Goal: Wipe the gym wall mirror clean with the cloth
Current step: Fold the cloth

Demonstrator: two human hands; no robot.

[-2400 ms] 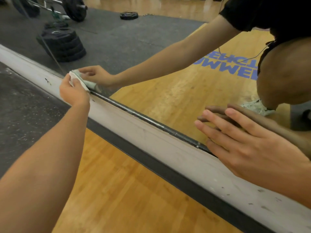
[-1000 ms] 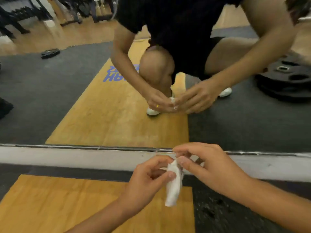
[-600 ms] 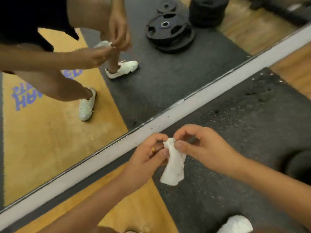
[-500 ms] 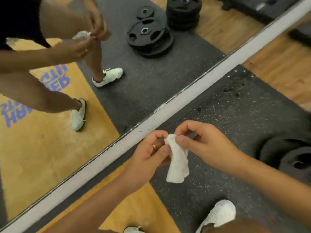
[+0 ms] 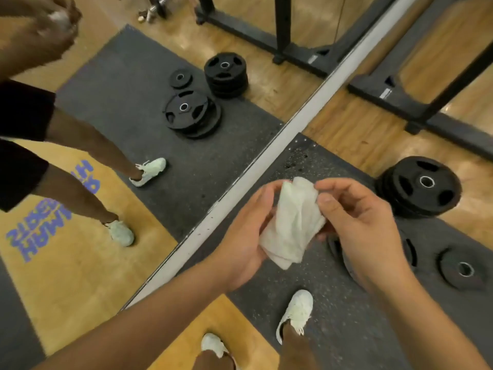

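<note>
A small white cloth [image 5: 292, 225], folded and crumpled, hangs between both my hands in the lower middle of the view. My left hand [image 5: 245, 241] cups it from the left with curled fingers. My right hand [image 5: 354, 225] pinches its upper right edge with thumb and fingers. The wall mirror [image 5: 112, 124] fills the upper left, its pale bottom frame [image 5: 266, 156] running diagonally from lower left to upper right. Both hands are off the glass, over the dark rubber mat [image 5: 333, 311].
Black weight plates [image 5: 418, 186] are stacked on the floor to the right, with more plates [image 5: 464, 269] lower right. A black rack base [image 5: 416, 105] stands at the upper right. My white shoes [image 5: 296, 313] are below. The mirror reflects plates [image 5: 192, 113] and legs.
My left hand left the mirror's bottom edge with the cloth. Both hands now work the cloth between them, and the view has risen and swung right along the mirror.
</note>
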